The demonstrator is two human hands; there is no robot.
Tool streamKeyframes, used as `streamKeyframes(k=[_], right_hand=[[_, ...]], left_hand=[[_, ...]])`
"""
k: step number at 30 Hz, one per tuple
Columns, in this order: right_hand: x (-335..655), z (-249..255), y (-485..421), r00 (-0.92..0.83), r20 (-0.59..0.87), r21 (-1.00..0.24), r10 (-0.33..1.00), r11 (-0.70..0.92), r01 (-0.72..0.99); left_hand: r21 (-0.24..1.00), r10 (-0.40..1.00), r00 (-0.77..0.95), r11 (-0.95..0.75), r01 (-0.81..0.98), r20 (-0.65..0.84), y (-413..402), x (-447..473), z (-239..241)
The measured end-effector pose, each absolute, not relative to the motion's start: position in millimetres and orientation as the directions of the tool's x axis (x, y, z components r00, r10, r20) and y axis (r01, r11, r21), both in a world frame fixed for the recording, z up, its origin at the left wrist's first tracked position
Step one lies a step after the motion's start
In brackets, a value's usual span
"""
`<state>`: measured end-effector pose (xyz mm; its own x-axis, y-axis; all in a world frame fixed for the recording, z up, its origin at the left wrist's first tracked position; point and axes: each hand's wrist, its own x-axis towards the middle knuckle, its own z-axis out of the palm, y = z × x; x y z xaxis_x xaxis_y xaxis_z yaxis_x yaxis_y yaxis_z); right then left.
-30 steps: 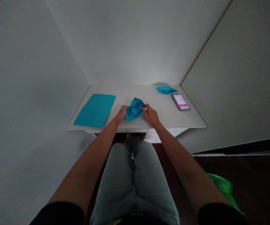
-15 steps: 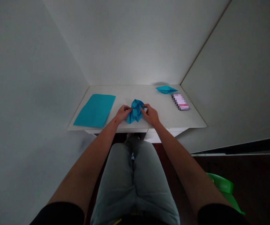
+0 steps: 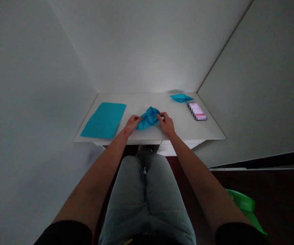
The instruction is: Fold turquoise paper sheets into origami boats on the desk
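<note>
Folded blue paper point(image 3: 148, 121) is nr centre of desk point(image 3: 185, 127), btwn both hands. L hand point(image 3: 132, 124) at its 9 o'clock, fingers pinched on that edge; R hand point(image 3: 166, 123) at its 3, fingers likewise pinching. Prob. v. light, soft & thin, creases easily, may tear if tugged; best held by outer edges, not the folded middle. Flat blue sheet point(image 3: 104, 120) further out at 9, pointed blue piece point(image 3: 182, 98) at 2, phone point(image 3: 198, 111) nr 3. Containers: green plastic item point(image 3: 244, 200) at 4, can't tell if it's one or what's inside.
</note>
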<state>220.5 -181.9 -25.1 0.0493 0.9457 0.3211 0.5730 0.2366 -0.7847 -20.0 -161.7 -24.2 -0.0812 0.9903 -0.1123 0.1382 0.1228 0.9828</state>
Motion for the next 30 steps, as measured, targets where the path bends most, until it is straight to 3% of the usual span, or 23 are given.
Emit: streamKeyframes(k=[13,21,30], right_hand=[[222.1,-29.2,-174.9,0.042,0.275,-0.773,0.961,0.195,0.603],[225.4,-41.7,-162.2,0.057,0.347,-0.769,0.936,0.250,0.588],[223.0,-40.9,-147.1,0.214,0.241,-0.815,0.947,0.078,0.574]], left_hand=[[0.988,0.984,-0.169,0.080,0.132,-0.057,-169.7,-22.1,-21.3],[0.982,0.999,-0.017,-0.037,0.187,0.041,-178.2,-13.0,-34.6],[0.986,0.990,0.112,-0.103,0.133,0.088,-188.2,-9.4,-34.9]])
